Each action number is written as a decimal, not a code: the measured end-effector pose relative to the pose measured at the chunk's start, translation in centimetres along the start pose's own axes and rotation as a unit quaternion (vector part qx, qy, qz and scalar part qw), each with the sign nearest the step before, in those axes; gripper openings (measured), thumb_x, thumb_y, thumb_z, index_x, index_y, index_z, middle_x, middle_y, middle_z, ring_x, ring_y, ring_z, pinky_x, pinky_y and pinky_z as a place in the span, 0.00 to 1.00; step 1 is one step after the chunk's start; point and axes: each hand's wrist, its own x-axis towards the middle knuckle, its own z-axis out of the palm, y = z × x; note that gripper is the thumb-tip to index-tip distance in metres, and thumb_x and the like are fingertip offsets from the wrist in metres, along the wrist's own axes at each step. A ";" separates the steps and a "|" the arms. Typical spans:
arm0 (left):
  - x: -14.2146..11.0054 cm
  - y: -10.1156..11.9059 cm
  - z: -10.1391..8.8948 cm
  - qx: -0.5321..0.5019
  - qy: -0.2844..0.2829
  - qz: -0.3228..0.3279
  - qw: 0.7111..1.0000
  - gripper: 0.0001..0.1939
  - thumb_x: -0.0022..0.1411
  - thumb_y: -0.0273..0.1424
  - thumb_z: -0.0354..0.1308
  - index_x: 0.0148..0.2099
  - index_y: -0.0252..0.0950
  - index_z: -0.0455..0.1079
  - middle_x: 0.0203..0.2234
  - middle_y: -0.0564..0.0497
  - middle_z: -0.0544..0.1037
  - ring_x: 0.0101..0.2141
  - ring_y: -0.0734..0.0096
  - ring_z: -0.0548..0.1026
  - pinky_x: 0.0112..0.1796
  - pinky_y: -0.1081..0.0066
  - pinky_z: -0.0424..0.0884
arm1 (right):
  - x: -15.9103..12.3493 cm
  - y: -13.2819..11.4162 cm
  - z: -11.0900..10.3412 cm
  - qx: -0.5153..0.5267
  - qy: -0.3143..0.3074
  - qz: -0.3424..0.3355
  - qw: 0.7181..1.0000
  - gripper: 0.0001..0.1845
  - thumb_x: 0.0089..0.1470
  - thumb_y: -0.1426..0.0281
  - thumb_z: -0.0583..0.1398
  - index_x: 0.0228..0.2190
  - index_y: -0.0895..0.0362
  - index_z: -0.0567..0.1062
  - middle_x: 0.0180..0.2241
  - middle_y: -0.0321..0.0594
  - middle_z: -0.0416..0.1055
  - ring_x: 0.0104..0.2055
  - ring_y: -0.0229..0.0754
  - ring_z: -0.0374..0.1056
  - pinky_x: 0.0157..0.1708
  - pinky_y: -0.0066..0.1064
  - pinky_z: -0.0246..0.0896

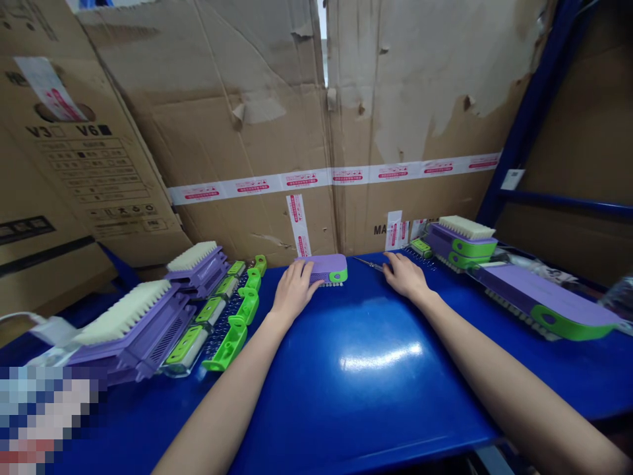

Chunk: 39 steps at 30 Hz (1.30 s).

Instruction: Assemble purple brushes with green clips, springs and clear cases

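Observation:
My left hand (295,285) grips the left part of a purple brush-like unit (329,265) with a green end and pale bristles underneath. Its fingers lie over the top, with the thumb along the near side. Farther right, my right hand (406,274) has its fingers around the near end of a thin, pointed metal tool (370,264). That tool lies low over the blue table, its tip toward the purple unit; its exact kind is too small to tell.
On the left, purple units (133,330) stand bristles up beside green-capped blocks (210,309), green clips (238,330) and scattered screws (225,330). To the right are stacked units (462,243) and a larger purple unit (544,300). Cardboard (247,138) walls the back of the blue table (366,409).

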 end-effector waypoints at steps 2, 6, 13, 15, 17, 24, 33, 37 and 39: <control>0.0 0.0 0.0 -0.008 -0.001 -0.004 1.000 0.23 0.64 0.42 0.49 0.54 0.32 0.62 0.47 0.38 0.71 0.49 0.56 0.68 0.46 0.62 0.67 | 0.1 0.2 0.0 0.009 -0.005 0.006 1.000 0.21 0.60 0.66 0.47 0.53 0.57 0.64 0.47 0.46 0.69 0.46 0.47 0.67 0.38 0.32 0.59; 0.0 0.1 -0.1 -0.023 -0.013 -0.010 1.000 0.20 0.64 0.39 0.50 0.52 0.31 0.63 0.48 0.37 0.70 0.51 0.55 0.68 0.49 0.62 0.66 | 0.2 0.6 0.0 0.025 -0.006 0.018 1.000 0.22 0.60 0.65 0.47 0.53 0.57 0.64 0.47 0.46 0.69 0.46 0.47 0.67 0.37 0.32 0.59; 0.0 0.0 -0.3 -0.015 -0.024 -0.009 1.000 0.20 0.64 0.38 0.50 0.53 0.31 0.64 0.50 0.36 0.70 0.52 0.53 0.67 0.49 0.59 0.65 | 0.4 1.2 -0.1 0.006 0.017 0.013 1.000 0.21 0.59 0.67 0.47 0.52 0.59 0.65 0.46 0.49 0.68 0.47 0.48 0.63 0.40 0.34 0.57; 0.0 0.0 -0.3 -0.017 -0.030 -0.009 0.999 0.20 0.64 0.38 0.50 0.53 0.31 0.63 0.50 0.36 0.69 0.52 0.53 0.67 0.49 0.59 0.65 | 0.4 1.3 -0.3 -0.025 0.035 0.013 0.999 0.21 0.59 0.67 0.47 0.51 0.60 0.66 0.45 0.51 0.68 0.47 0.50 0.61 0.41 0.35 0.56; 0.0 0.1 -0.2 -0.018 -0.034 -0.010 0.999 0.20 0.64 0.38 0.50 0.53 0.31 0.63 0.51 0.36 0.69 0.53 0.53 0.66 0.49 0.59 0.65 | 0.4 1.5 -0.4 -0.057 0.059 0.025 0.996 0.21 0.59 0.67 0.46 0.49 0.61 0.68 0.45 0.52 0.67 0.48 0.52 0.60 0.42 0.38 0.55; 0.0 0.2 -0.2 -0.022 -0.041 -0.010 0.999 0.21 0.63 0.38 0.50 0.54 0.32 0.61 0.52 0.36 0.67 0.55 0.52 0.64 0.49 0.58 0.65 | 0.4 2.2 -0.3 -0.087 0.141 0.068 0.984 0.22 0.59 0.65 0.45 0.46 0.61 0.71 0.50 0.53 0.64 0.52 0.54 0.55 0.46 0.42 0.51; 0.1 0.3 -0.5 -0.023 -0.056 -0.013 0.998 0.21 0.64 0.38 0.50 0.55 0.33 0.60 0.53 0.35 0.67 0.55 0.51 0.64 0.47 0.58 0.66 | 1.0 3.1 0.4 -0.104 0.085 0.087 0.987 0.25 0.60 0.62 0.44 0.46 0.62 0.71 0.56 0.55 0.60 0.58 0.54 0.49 0.51 0.47 0.46; 0.1 0.3 -0.7 -0.020 -0.060 -0.015 0.998 0.21 0.63 0.38 0.50 0.55 0.32 0.60 0.53 0.36 0.66 0.54 0.51 0.64 0.47 0.58 0.66 | 1.2 3.4 0.6 -0.108 0.044 0.118 0.986 0.26 0.60 0.59 0.43 0.47 0.61 0.71 0.56 0.55 0.58 0.58 0.56 0.49 0.50 0.51 0.45; 0.1 0.4 -0.8 -0.021 -0.065 -0.016 0.998 0.21 0.64 0.38 0.50 0.55 0.31 0.60 0.53 0.35 0.66 0.55 0.50 0.64 0.47 0.58 0.66 | 1.2 3.4 0.6 -0.107 0.026 0.131 0.985 0.27 0.60 0.58 0.43 0.47 0.60 0.71 0.55 0.54 0.60 0.56 0.57 0.51 0.49 0.52 0.46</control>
